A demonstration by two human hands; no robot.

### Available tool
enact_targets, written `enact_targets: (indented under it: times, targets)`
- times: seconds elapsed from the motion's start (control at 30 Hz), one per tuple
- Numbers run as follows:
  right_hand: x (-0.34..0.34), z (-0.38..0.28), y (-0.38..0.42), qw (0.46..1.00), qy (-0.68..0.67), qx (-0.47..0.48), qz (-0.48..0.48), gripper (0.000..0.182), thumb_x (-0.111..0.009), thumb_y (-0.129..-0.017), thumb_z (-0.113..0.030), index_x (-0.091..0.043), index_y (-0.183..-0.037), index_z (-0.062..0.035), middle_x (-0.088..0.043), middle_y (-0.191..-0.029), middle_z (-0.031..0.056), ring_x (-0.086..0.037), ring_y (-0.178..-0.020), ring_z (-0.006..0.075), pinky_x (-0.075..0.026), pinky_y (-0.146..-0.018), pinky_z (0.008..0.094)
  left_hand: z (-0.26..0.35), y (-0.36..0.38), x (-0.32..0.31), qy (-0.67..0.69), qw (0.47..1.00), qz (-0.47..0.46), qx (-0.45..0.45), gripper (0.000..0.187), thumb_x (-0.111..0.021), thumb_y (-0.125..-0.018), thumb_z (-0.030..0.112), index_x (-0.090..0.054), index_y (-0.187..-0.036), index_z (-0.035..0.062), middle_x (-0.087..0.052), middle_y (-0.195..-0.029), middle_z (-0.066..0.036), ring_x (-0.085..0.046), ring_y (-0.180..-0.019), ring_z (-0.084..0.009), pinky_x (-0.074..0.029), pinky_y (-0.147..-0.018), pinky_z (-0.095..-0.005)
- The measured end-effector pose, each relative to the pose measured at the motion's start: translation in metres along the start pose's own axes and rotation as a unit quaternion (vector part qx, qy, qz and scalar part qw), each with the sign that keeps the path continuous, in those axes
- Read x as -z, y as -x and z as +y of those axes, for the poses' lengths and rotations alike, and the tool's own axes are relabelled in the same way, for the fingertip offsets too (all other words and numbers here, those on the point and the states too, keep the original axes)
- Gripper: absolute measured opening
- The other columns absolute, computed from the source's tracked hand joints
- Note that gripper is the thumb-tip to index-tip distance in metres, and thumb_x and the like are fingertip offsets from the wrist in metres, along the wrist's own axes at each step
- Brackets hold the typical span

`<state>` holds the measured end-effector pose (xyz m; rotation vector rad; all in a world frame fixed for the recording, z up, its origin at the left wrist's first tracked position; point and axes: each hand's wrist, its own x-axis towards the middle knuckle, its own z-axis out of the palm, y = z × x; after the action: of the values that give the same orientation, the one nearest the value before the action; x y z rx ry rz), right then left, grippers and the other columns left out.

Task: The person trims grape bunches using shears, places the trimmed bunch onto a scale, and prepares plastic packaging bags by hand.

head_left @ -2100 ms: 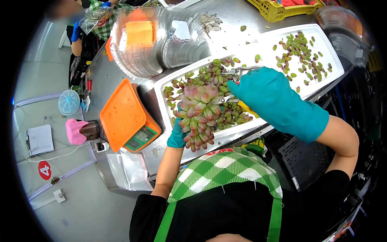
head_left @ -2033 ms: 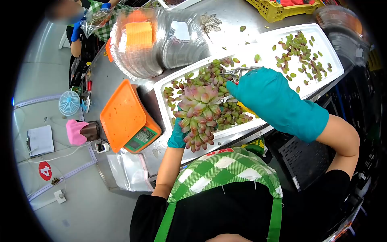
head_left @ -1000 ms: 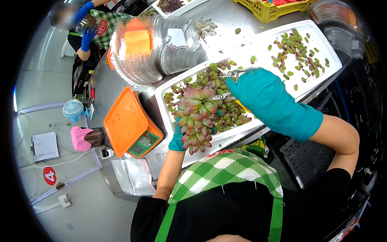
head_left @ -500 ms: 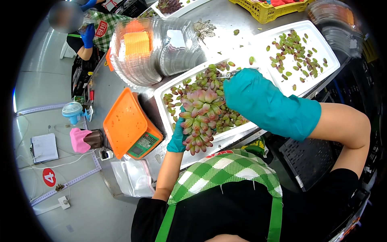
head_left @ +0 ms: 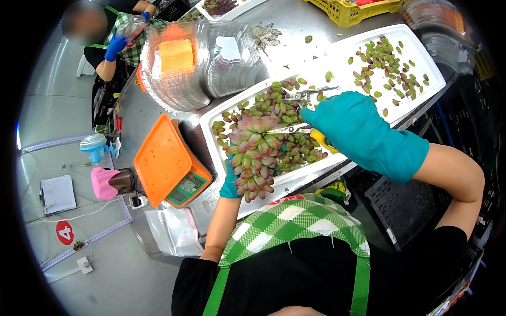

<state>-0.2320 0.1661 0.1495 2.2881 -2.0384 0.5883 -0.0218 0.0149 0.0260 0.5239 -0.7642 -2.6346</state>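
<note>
My left hand point(head_left: 230, 180), in a teal glove, is closed round the underside of a green and pink succulent cluster point(head_left: 255, 163), its fingers mostly hidden behind the leaves. In my right hand point(head_left: 342, 124), gloved alike, are scissors point(head_left: 289, 129) with yellow handles. Their blades point left, with the tips at the cluster's upper right side. Below the cluster lies a white foam tray point(head_left: 210, 138) holding many loose succulent leaves point(head_left: 303, 152). A second metal cutting tool point(head_left: 311, 92) rests over that tray's far edge, just beyond my right hand.
Another white tray point(head_left: 421, 100) with scattered leaves lies to the right. Stacked clear plastic containers point(head_left: 176, 79) stand behind, and an orange scale point(head_left: 164, 158) sits at left. A yellow crate point(head_left: 348, 15) is at the back. A co-worker's blue-gloved hand point(head_left: 114, 47) shows at upper left.
My right hand has drawn back to the right, bringing the yellow-handled scissors and the other tool into view. The succulent has shifted slightly left with my left hand. The co-worker's hands have moved.
</note>
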Motion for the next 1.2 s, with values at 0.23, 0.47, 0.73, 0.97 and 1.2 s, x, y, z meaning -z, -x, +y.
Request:
enact_targets:
  times: [0.23, 0.47, 0.73, 0.97, 1.2]
  targets:
    - [-0.005, -0.003, 0.0, 1.0, -0.015, -0.024, -0.005, 0.011, -0.055, -0.066, -0.008, -0.051, -0.075, -0.0031, -0.051, -0.063, 0.0115, -0.052, -0.06, 0.0287, -0.041, -0.056, 0.0377, -0.002, -0.009, -0.012, -0.129, 0.988, 0.032, -0.073, 0.049, -0.035, -0.09, 0.026, -0.015, -0.133, 0.0134, -0.028, -0.132, -0.015, -0.039, -0.114, -0.0283, -0.046, -0.084, -0.0343]
    - [-0.006, -0.004, 0.0, 0.996, 0.08, -0.006, 0.038, 0.016, -0.051, -0.071, -0.008, -0.053, -0.085, -0.001, -0.05, -0.061, 0.0089, -0.052, -0.057, 0.0237, -0.041, -0.054, 0.0337, -0.007, -0.01, -0.01, 0.016, 0.998, 0.024, -0.051, 0.049, -0.037, -0.09, 0.025, -0.016, -0.133, 0.012, -0.028, -0.132, -0.015, -0.037, -0.115, -0.0275, -0.043, -0.087, -0.0349]
    - [-0.018, -0.007, -0.005, 0.958, 0.286, 0.022, -0.033, 0.033, -0.052, -0.071, -0.009, -0.051, -0.103, -0.004, -0.048, -0.062, 0.0034, -0.05, -0.06, 0.0183, -0.041, -0.053, 0.0303, -0.001, -0.003, -0.011, 0.012, 1.0, 0.013, -0.009, 0.051, -0.037, -0.088, 0.034, -0.021, -0.131, 0.0108, -0.032, -0.129, -0.015, -0.039, -0.114, -0.0275, -0.042, -0.089, -0.0373]
    - [-0.018, -0.002, -0.003, 0.983, 0.16, -0.043, -0.084, 0.042, -0.052, -0.072, -0.008, -0.049, -0.113, -0.0091, -0.05, -0.068, 0.0046, -0.053, -0.067, 0.0202, -0.042, -0.055, 0.0313, 0.002, -0.001, -0.007, 0.031, 0.999, 0.011, 0.033, 0.055, -0.037, -0.086, 0.042, -0.026, -0.13, 0.0098, -0.035, -0.127, -0.014, -0.041, -0.113, -0.0275, -0.041, -0.09, -0.0394]
    - [-0.039, 0.032, 0.042, 0.988, 0.095, -0.117, -0.018, 0.051, -0.062, -0.064, -0.011, -0.051, -0.113, -0.0137, -0.053, -0.07, 0.0041, -0.054, -0.064, 0.0217, -0.043, -0.055, 0.0352, 0.0, 0.011, 0.011, 0.053, 0.996, 0.035, 0.068, 0.06, -0.037, -0.085, 0.049, -0.03, -0.128, 0.0088, -0.039, -0.125, -0.014, -0.043, -0.112, -0.0275, -0.04, -0.091, -0.0415]
